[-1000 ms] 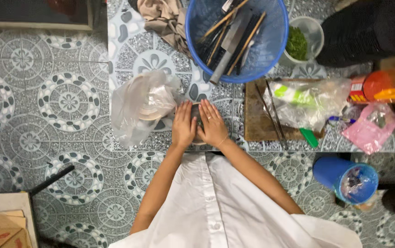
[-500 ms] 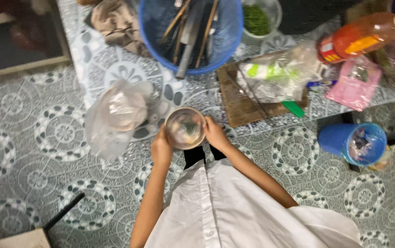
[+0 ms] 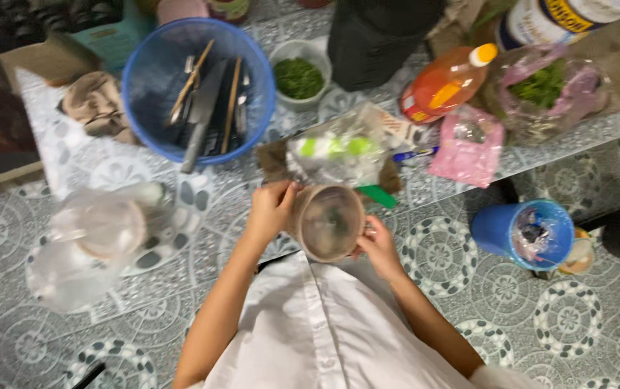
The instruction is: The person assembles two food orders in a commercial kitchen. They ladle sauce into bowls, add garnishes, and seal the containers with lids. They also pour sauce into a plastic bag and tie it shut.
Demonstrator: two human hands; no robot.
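A white shirt fills the near edge of the view, with both bare forearms reaching forward from it. Between the hands sits a round clear cup, raised above the patterned tile floor and blurred, with something dark and greenish inside. The left hand is curled around the cup's left side, fingers closed on its rim. The right hand cups the lower right side, fingers bent against the wall.

To the left, on the floor, lies a crumpled clear plastic bag. To the right stands a blue bucket with scraps inside.

Just beyond the cup, a bag with green items rests on a brown board, and a pink bag lies beside it. Farther back are a blue basket holding chopsticks and a knife, a small white bowl of chopped greens, an orange bottle lying on its side, and a brown cloth.
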